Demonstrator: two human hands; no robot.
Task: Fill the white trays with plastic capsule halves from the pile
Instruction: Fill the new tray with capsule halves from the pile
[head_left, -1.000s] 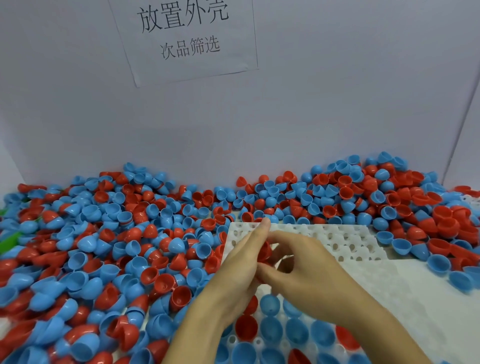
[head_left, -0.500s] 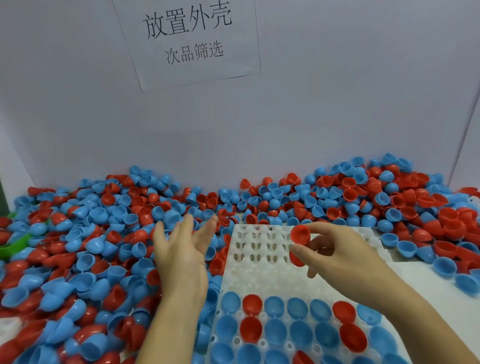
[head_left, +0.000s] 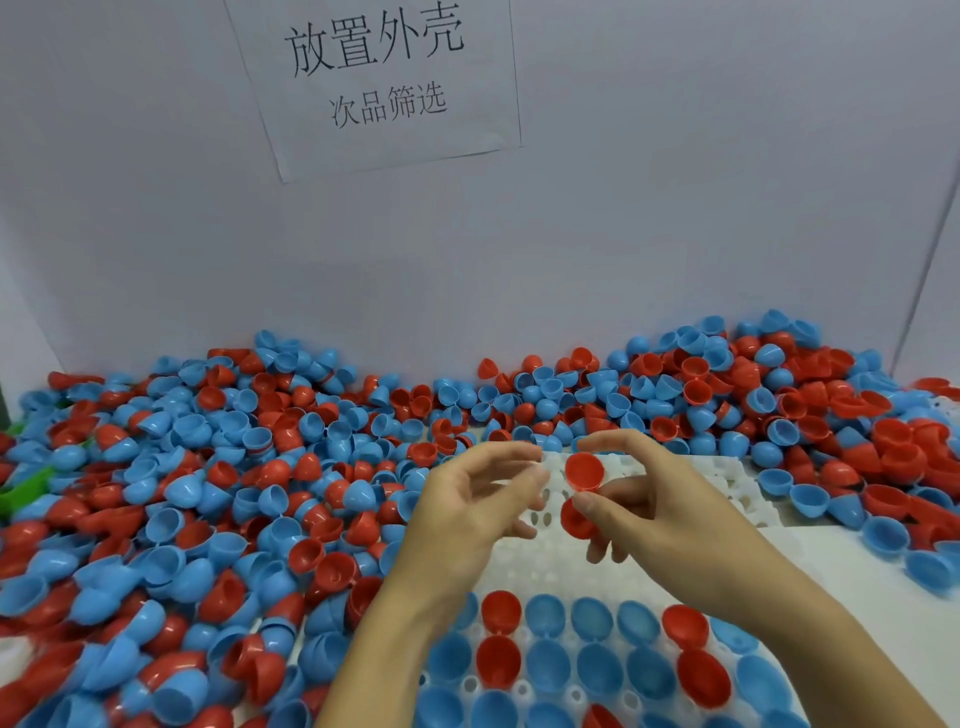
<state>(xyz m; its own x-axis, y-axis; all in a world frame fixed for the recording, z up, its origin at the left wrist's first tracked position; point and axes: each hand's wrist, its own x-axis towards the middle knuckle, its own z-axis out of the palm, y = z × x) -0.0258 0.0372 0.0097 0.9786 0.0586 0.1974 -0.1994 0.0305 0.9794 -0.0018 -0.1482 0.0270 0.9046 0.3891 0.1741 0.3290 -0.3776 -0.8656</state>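
Head view was taken over the white tray, which lay in front of the pile of red and blue capsule halves heaped along the back wall and down the left side.

Right hand: two red halves were pinched, an upper red half between forefinger and thumb with its hollow facing the camera, and a lower red half under the thumb. Whether the two were nested or only touching could not be told. Left hand: fingers loosely curled, nothing held, just beside the upper half, fingertips blurred.

Step judged: one half to be passed or separated, then seated in the next free socket.

How it would best be done:
- halves to be split cleanly before release, one per socket;
- each half to be set hollow side up, matching those already seated;
- next free sockets just beyond the filled rows to be used, so no gaps are left;
- half to be pressed down until level, not dropped, as a light shell could tip.

Counts, as far as visible:
- held halves: 2, both red;
- seated halves: roughly 20 in three-plus rows at the near end, mostly blue, about 6 red; lower edge cut off by the frame;
- trays: 1 clearly, a second white tray apparently behind it;
- pile: hundreds, not countable;
- paper sign: 1.
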